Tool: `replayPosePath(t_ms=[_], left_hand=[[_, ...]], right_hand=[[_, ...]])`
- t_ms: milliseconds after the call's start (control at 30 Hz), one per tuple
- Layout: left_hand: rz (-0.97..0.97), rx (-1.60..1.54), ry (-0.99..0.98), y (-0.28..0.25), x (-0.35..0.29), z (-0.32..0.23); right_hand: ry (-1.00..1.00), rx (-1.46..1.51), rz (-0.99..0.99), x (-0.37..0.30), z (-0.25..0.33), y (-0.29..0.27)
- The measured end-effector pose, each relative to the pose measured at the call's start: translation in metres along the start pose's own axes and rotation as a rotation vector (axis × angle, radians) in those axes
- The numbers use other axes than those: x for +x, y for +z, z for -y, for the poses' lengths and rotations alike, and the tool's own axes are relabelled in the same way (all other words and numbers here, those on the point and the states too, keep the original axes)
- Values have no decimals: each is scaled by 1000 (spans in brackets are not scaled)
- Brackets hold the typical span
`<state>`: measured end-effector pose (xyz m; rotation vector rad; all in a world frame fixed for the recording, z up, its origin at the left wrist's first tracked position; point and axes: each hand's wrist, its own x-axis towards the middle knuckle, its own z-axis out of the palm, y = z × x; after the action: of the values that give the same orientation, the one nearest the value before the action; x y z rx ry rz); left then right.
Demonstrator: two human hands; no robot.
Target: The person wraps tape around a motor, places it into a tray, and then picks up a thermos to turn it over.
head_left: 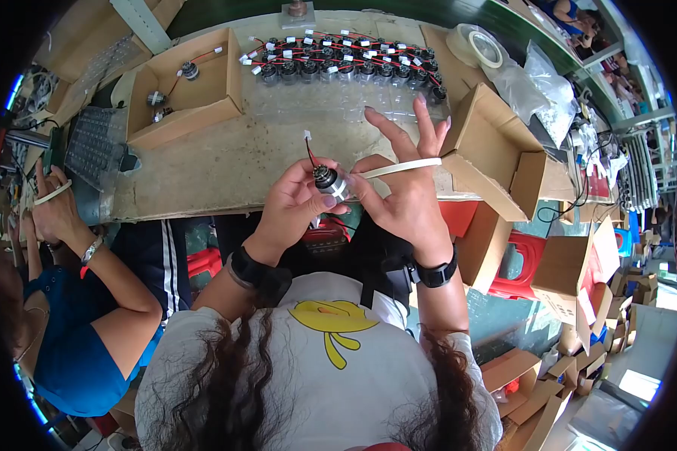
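A small black and silver motor (329, 180) with red and black wires and a white plug is pinched in my left hand (292, 201), above the table's front edge. Close against its right side, the thumb and index finger of my right hand (408, 197) pinch a bit of clear film (349, 185). The other right fingers are spread upward. A narrow cream ring (402, 167), resembling a tape roll seen edge-on, hangs around the right fingers. Beyond my hands, several similar wired motors (346, 69) stand in rows in a clear plastic tray (278, 101).
An open cardboard box (229, 86) with a few motors stands at the far left. Another open box (496, 143) leans at the right table edge, with tape rolls (478, 46) and plastic bags (538, 90) behind. A co-worker's hand (56, 207) works at the left.
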<state>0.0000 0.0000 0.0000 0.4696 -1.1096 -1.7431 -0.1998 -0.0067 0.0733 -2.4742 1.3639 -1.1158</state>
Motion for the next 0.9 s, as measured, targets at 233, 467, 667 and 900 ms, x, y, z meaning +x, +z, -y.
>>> replayPosePath(t_ms=[233,467,667,900], left_hand=[[-102,-61,-15,5,7,8],[-86,-64,-18,5,6,-5],[-57,-47,-8,2,4,-5],[-81,-145,13,8,4,2]], right_hand=[[2,-101,-73,0,2,10],[9,122,15,1,-6,-8],[6,-68,-24,4,7,-11],[13,-143,-104,-3,8,11]])
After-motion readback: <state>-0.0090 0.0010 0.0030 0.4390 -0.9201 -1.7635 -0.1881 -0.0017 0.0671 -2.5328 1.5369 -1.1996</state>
